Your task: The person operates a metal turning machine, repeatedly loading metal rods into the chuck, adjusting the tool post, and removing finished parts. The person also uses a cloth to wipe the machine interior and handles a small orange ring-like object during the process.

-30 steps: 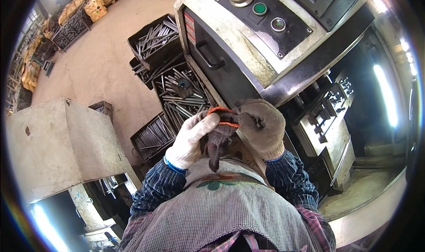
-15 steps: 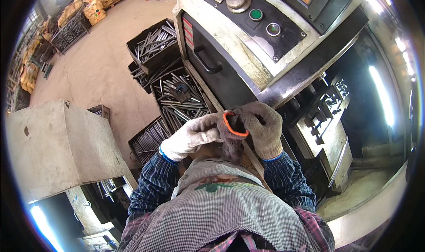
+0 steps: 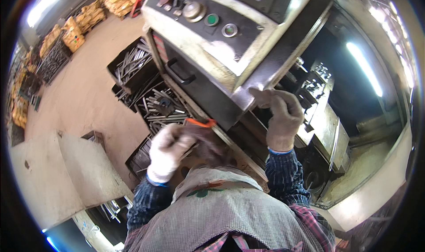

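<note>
In white-gloved fingers my left hand grips a dark brown knitted work glove near its orange-edged cuff. The glove hangs limp in front of my apron, slightly blurred, its lower part dark against the apron's top. My right hand, in a soiled grey-brown glove, is raised apart from it near the lower corner of the machine's control panel. Its fingers reach leftward, bent, and I see nothing in them. Both worn gloves have blue cuff edges.
Metal bins of steel rods stand left of the machine door. An open machine bay with metal fixtures lies to the right. A pale metal cabinet is at the left. Yellow sacks sit along the far wall.
My right hand has let go of the dark glove's cuff and moved up and right. The glove stays in my left hand, its cuff opening now narrower. The view has shifted right.
</note>
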Available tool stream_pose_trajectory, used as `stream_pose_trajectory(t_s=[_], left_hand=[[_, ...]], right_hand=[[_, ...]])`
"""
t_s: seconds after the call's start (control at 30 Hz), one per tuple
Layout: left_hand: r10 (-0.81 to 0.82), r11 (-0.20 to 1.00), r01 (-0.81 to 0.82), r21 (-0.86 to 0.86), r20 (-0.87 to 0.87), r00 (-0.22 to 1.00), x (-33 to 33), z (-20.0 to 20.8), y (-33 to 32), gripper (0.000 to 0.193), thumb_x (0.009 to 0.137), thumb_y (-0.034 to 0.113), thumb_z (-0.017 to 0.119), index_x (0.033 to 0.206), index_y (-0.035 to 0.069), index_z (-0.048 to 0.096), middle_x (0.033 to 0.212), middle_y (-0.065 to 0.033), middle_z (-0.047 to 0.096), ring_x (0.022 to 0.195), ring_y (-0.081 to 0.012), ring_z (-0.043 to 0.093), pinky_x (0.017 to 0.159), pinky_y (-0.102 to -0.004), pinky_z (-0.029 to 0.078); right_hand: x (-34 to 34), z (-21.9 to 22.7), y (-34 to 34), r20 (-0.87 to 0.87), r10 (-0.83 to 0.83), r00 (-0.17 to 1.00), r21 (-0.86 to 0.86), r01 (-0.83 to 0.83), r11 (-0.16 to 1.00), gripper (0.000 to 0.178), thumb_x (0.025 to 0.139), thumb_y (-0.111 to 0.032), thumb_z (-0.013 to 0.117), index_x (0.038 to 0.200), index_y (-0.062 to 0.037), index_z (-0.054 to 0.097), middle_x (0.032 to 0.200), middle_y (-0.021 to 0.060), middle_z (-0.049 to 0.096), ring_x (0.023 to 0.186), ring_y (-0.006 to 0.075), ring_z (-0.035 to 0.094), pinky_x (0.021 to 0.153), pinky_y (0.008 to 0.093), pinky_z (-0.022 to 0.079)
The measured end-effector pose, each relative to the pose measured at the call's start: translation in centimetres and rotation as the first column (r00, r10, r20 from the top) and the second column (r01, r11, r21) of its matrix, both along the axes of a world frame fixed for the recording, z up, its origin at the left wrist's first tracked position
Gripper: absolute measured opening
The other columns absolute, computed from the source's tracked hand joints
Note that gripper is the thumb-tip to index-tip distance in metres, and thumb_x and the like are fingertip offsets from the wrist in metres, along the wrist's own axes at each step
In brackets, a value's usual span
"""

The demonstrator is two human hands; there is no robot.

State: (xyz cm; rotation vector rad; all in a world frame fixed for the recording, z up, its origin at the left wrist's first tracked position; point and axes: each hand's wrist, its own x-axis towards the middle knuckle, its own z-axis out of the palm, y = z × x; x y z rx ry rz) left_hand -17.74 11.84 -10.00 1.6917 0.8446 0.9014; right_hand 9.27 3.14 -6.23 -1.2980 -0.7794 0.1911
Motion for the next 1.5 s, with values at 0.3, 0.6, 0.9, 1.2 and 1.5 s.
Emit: stream_pose_trajectory(t_s=[0.3,0.6,0.9,1.2,1.5], left_hand=[[-0.041,0.916,-0.037,-0.4,-0.185,0.982,-6.1,-15.4,11.5,0.041,0.091,0.019,0.067,0.13,0.005,0.068,0.119,-0.0155,0.076,0.108,-0.027,0.073,0.096,-0.0367,0.054],[-0.012,0.975,0.211,0.071,-0.929,0.371,-4.5,-19.3,15.9,0.021,0.088,0.029,0.07,0.102,0.02,0.082,0.092,-0.0124,0.079,0.09,-0.0369,0.075,0.076,-0.0476,0.06],[0.157,0.97,0.154,0.19,-0.966,0.204,-1.4,-20.2,15.7,0.072,0.086,0.001,0.058,0.156,0.013,0.046,0.161,-0.0269,0.043,0.129,-0.0461,0.062,0.101,-0.051,0.056],[-0.795,0.596,0.689,-0.413,-0.419,0.438,17.1,4.2,-0.4,0.038,0.1,0.012,0.072,0.136,0.001,0.068,0.128,-0.0134,0.075,0.116,-0.0181,0.072,0.102,-0.0309,0.055],[-0.671,0.711,0.665,0.229,-0.06,0.739,43.6,4.8,-6.0,0.038,0.104,0.006,0.065,0.14,-0.002,0.063,0.133,-0.0148,0.071,0.12,-0.0171,0.068,0.103,-0.0305,0.055]], right_hand=[[7.5,-0.9,-7.4,-0.078,-0.137,0.988,-0.169,0.122,0.978,0.012,0.097,-0.004,0.071,0.102,0.0066,0.075,0.088,0.0107,0.077,0.079,0.0151,0.073,0.07,0.0272,0.059],[19.8,-6.7,-18.1,0.095,-0.717,0.69,-0.663,0.581,0.472,0.027,0.09,-0.027,0.075,0.092,-0.0013,0.081,0.08,0.005,0.079,0.068,0.0112,0.069,0.066,0.028,0.056],[32.1,-18.7,-26.5,0.257,-0.737,0.626,-0.789,0.576,0.214,0.054,0.098,-0.038,0.065,0.141,-0.006,0.065,0.148,0.0235,0.06,0.141,0.0404,0.054,0.117,0.0455,0.044],[37.1,-22.0,-34.2,0.515,-0.584,0.628,-0.856,0.333,-0.396,0.048,0.094,-0.037,0.074,0.136,-0.0152,0.065,0.136,0.0174,0.069,0.118,0.0381,0.072,0.091,0.055,0.06],[36.0,-22.4,-32.2,0.383,-0.585,0.715,-0.923,0.273,-0.271,0.046,0.089,-0.023,0.07,0.134,-0.0108,0.068,0.125,0.0214,0.075,0.118,0.0411,0.072,0.094,0.0524,0.06]])
